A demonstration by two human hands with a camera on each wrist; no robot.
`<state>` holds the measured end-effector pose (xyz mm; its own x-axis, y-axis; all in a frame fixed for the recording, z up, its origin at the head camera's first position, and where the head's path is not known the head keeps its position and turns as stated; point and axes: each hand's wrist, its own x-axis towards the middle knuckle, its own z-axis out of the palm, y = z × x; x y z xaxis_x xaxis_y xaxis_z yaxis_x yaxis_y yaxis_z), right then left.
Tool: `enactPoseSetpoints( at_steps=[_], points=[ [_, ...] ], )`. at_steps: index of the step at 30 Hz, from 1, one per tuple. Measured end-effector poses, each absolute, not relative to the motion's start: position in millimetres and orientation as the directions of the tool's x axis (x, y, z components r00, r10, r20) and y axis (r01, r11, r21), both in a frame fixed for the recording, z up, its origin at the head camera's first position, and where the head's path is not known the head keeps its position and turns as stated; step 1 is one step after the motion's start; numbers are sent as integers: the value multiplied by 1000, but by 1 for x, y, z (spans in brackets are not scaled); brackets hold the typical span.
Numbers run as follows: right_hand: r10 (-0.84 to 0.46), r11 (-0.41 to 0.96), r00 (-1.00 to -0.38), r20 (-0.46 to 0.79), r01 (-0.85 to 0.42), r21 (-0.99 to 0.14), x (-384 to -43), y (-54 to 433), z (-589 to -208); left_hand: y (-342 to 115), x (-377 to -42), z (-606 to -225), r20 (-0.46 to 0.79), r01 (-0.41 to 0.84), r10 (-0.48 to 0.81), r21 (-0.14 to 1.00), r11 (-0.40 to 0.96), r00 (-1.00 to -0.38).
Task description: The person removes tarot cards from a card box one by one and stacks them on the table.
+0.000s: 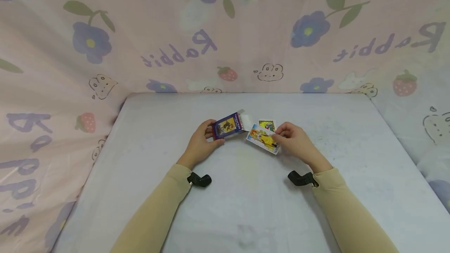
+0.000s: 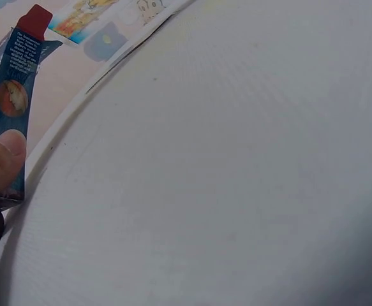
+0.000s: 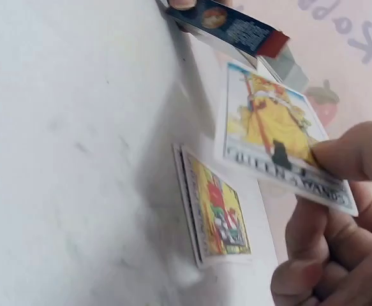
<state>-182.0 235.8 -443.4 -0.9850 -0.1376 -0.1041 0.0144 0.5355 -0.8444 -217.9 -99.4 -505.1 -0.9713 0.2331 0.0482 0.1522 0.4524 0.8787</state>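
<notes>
My left hand (image 1: 201,144) grips a dark blue card box (image 1: 225,127) by its sides, thumb along the near edge. The box's end flap (image 3: 275,44) stands open towards the right. Between thumb and fingers, my right hand (image 1: 296,143) pinches a tarot card (image 1: 261,138) with a yellow-robed figure, lettered like "Queen of Wands". That card is held tilted above the table, near the box's open end. Below and behind it, a small stack of tarot cards (image 3: 221,213) lies on the table, partly covered by the held card in the head view.
A white-covered table (image 1: 232,206) lies under both hands. Pink cloth (image 1: 246,42) printed with flowers, strawberries and rabbits hangs behind and at the sides. Black wrist cameras (image 1: 200,180) sit at both sleeve cuffs.
</notes>
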Motion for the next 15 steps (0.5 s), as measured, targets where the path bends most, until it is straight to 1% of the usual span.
enactPoseSetpoints(
  at_steps=[3, 8, 11, 15],
  points=[
    [-88, 503, -987, -135, 73, -861, -181, 242, -444, -100, -218, -505, 48, 152, 233, 877, 457, -971],
    [36, 431, -986, -165, 165, -887, -183, 247, -449, -101, -216, -503, 47, 152, 230, 874, 462, -972],
    [99, 383, -982, -160, 186, -905, -184, 246, -451, -100, -216, -503, 46, 150, 229, 874, 462, -972],
    [157, 356, -977, -146, 193, -914, -187, 242, -452, -98, -216, -502, 41, 145, 229, 876, 459, -973]
  ],
)
